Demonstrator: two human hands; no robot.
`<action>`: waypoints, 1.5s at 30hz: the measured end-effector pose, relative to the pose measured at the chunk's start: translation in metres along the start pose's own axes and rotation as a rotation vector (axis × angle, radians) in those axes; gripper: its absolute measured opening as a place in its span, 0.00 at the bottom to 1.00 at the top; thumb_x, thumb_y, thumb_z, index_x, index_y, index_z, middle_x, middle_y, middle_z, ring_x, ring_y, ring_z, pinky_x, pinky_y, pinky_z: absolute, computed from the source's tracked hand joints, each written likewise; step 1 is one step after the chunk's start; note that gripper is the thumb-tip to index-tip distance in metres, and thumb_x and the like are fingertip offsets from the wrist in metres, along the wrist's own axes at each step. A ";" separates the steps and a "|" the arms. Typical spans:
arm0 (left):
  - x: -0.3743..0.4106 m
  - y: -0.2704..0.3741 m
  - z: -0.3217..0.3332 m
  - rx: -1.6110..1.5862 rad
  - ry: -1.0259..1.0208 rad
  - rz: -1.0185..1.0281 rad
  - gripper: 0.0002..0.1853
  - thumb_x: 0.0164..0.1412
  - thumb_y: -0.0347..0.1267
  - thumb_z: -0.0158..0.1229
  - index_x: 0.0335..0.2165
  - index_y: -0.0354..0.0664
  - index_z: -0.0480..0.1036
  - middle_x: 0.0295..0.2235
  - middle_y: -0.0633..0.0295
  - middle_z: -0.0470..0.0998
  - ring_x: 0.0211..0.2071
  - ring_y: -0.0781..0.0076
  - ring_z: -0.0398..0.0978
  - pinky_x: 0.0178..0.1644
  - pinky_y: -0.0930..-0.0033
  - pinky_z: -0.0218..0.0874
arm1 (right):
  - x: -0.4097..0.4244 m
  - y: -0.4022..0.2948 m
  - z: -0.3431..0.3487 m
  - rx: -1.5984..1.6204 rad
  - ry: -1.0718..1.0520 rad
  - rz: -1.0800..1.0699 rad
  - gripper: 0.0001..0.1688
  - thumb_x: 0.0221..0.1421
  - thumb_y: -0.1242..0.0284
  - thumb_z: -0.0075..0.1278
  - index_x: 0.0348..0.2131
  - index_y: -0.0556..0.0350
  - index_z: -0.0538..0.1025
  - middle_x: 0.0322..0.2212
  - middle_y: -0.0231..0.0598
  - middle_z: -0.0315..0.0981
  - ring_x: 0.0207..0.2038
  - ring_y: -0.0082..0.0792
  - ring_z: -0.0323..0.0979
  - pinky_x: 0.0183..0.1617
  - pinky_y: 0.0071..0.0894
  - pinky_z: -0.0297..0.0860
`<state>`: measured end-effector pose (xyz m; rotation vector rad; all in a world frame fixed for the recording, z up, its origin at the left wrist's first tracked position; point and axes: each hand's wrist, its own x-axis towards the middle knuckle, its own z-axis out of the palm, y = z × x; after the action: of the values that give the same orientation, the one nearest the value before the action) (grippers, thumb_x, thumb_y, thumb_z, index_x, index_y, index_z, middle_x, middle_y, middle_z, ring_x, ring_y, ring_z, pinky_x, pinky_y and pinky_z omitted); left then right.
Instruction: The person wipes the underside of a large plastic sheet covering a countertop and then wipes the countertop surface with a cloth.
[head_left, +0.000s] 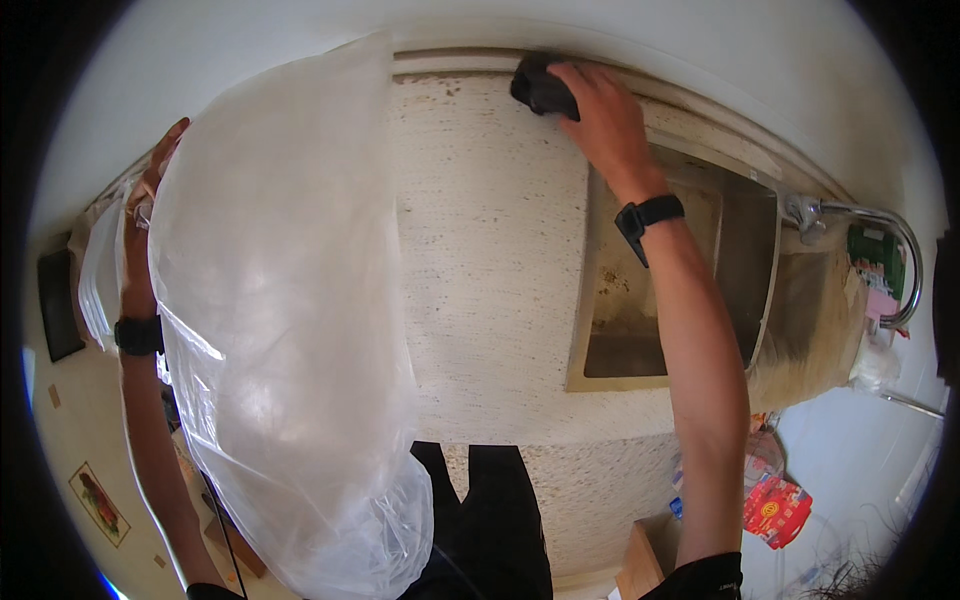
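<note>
My right hand (609, 124) presses a bunched black cloth (541, 88) against the back edge of the speckled stone countertop (487, 262), beside the far left corner of the sink (645, 330). On the left, my left hand (154, 176) grips the outer edge of a large translucent plastic sheet (277, 247). The sheet is raised off part of the counter and droops toward my body, where its near end is crumpled. Most of the left palm is hidden by the plastic. Brown stains mark the counter near the cloth and the sink's floor.
A chrome faucet (911, 247) arches at the right of the sink. Beyond it are a green package (876, 259) and a white plastic bag (876, 364). A red package (778, 511) lies lower right. Stacked white containers (101, 277) stand at far left, near a dark panel (58, 304).
</note>
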<state>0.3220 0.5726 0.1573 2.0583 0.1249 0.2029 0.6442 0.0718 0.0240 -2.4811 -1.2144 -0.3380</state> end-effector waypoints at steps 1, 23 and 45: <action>-0.002 -0.002 0.001 -0.007 0.019 0.002 0.23 0.80 0.40 0.53 0.67 0.50 0.71 0.72 0.55 0.73 0.62 0.66 0.71 0.60 0.58 0.60 | -0.004 -0.003 0.008 -0.006 0.000 0.029 0.40 0.52 0.77 0.73 0.63 0.45 0.77 0.52 0.48 0.82 0.56 0.55 0.79 0.58 0.55 0.80; -0.016 0.001 -0.111 0.174 0.064 -0.242 0.23 0.68 0.29 0.72 0.60 0.52 0.83 0.68 0.57 0.79 0.67 0.59 0.78 0.73 0.55 0.70 | -0.293 -0.234 -0.059 0.378 -0.355 -0.039 0.37 0.58 0.79 0.66 0.65 0.38 0.81 0.50 0.42 0.79 0.51 0.49 0.79 0.53 0.48 0.83; -0.062 -0.041 -0.115 0.937 -0.013 0.011 0.16 0.57 0.16 0.68 0.44 0.38 0.79 0.57 0.55 0.83 0.59 0.47 0.79 0.65 0.54 0.70 | -0.269 -0.322 -0.025 0.310 -0.342 -0.245 0.26 0.59 0.75 0.62 0.57 0.39 0.82 0.57 0.39 0.76 0.52 0.46 0.78 0.50 0.40 0.85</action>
<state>0.2384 0.6807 0.1691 2.9912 0.2298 0.1478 0.2245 0.0528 0.0165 -2.1806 -1.5756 0.2133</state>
